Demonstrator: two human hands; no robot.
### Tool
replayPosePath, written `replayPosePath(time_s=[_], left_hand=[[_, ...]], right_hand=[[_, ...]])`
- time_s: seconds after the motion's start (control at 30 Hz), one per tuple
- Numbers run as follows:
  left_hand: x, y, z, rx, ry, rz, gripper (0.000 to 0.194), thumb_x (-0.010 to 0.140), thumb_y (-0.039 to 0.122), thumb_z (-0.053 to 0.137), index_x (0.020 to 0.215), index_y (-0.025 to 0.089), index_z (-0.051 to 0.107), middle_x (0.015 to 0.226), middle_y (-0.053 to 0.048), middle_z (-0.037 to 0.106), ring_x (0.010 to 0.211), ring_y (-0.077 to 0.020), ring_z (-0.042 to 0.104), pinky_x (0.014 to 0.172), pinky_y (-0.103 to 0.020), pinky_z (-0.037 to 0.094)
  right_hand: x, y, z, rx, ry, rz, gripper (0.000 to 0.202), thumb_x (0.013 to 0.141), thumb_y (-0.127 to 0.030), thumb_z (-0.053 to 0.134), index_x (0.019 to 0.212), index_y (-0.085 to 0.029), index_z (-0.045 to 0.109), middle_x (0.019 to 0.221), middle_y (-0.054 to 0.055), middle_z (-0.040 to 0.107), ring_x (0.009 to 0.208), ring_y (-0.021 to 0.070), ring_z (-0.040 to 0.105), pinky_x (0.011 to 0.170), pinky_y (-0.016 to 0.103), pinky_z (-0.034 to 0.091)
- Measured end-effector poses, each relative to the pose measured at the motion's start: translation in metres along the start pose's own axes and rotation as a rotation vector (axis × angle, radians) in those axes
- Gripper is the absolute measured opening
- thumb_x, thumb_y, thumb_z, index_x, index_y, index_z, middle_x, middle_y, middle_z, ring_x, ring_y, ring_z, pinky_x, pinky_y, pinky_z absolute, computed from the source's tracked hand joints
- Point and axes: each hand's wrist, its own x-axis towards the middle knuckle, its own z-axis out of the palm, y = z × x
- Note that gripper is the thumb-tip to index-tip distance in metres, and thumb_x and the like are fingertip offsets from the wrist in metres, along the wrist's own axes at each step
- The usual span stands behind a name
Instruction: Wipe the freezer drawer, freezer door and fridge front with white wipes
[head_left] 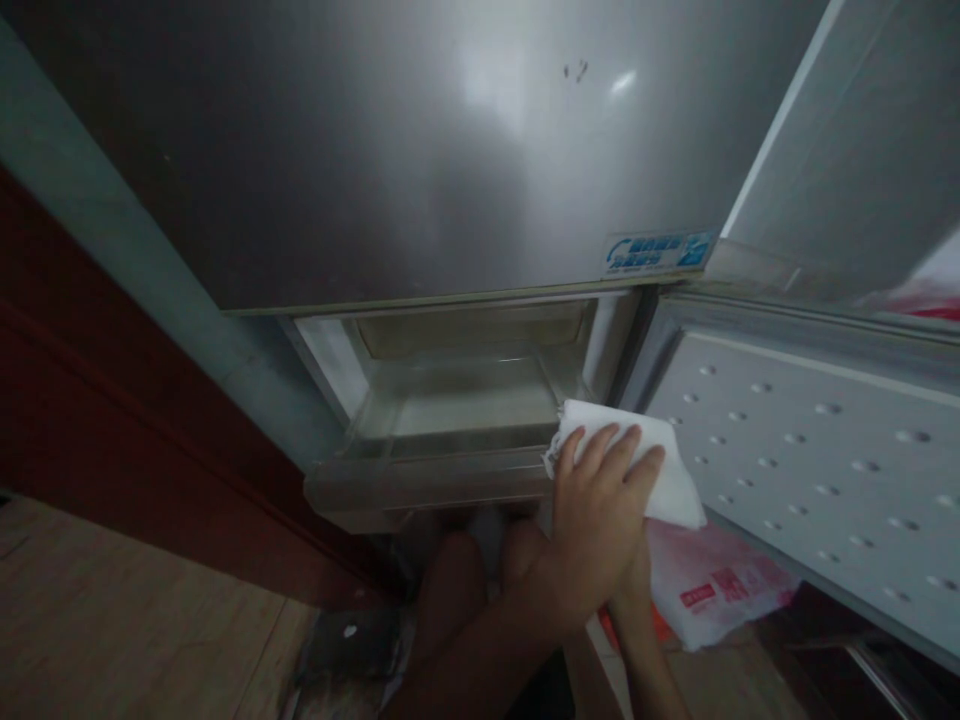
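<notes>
A folded white cloth (637,450) with a frayed left edge is in front of the pulled-out clear drawer (435,480). My left hand (600,515) crosses over from the left and lies on top of the cloth, gripping it with slightly spread fingers. From below comes my right arm, and my right hand (640,570) is behind the left one; its fingers are hidden by the left hand and the cloth. The drawer belongs to the lower compartment of a grey fridge (375,150) and shows a pale, bare floor.
The lower fridge door (810,450) stands open on the right, its inner panel dimpled. Beneath it is a pinkish-white plastic bag (720,590) with red print. At the left runs a dark red wooden frame (150,400). My knees (457,570) are under the drawer.
</notes>
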Motion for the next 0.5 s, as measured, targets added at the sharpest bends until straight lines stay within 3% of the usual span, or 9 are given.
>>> replayPosePath(time_s=[0.17,0.27,0.37,0.5], left_hand=[[0.001,0.001,-0.002,0.063,-0.069,0.031,0.037,0.099,0.029,0.039,0.132,0.026,0.055,0.141,0.003,0.055,0.131,-0.0157,0.046,0.11,-0.042,0.041],[-0.006,-0.002,0.0,0.087,-0.051,0.087,0.037,0.098,0.03,0.04,0.133,0.027,0.054,0.143,0.003,0.053,0.134,-0.0157,0.043,0.112,-0.042,0.038],[-0.011,-0.005,0.003,0.067,0.005,0.113,0.037,0.099,0.03,0.037,0.131,0.027,0.054,0.144,0.004,0.052,0.135,-0.0149,0.041,0.114,-0.04,0.033],[-0.018,-0.008,-0.004,0.046,0.014,0.101,0.036,0.1,0.031,0.036,0.131,0.028,0.054,0.143,0.005,0.053,0.134,-0.0144,0.041,0.114,-0.04,0.033]], right_hand=[[0.004,-0.039,0.009,-0.143,-0.049,-0.081,0.055,0.083,-0.044,0.054,0.132,-0.019,0.054,0.134,0.017,0.054,0.134,0.034,0.037,0.103,0.059,0.037],[-0.001,-0.054,0.009,-0.152,-0.034,-0.118,0.054,0.082,-0.043,0.056,0.13,-0.018,0.055,0.133,0.019,0.054,0.132,0.0362,0.039,0.101,0.064,0.036],[-0.008,-0.056,0.013,-0.121,-0.028,-0.131,0.056,0.082,-0.041,0.056,0.132,-0.017,0.053,0.132,0.02,0.055,0.13,0.0381,0.041,0.1,0.067,0.034],[-0.016,-0.037,0.009,-0.009,0.018,-0.09,0.061,0.083,-0.046,0.049,0.139,-0.022,0.046,0.134,0.014,0.054,0.131,0.0356,0.042,0.105,0.063,0.035]])
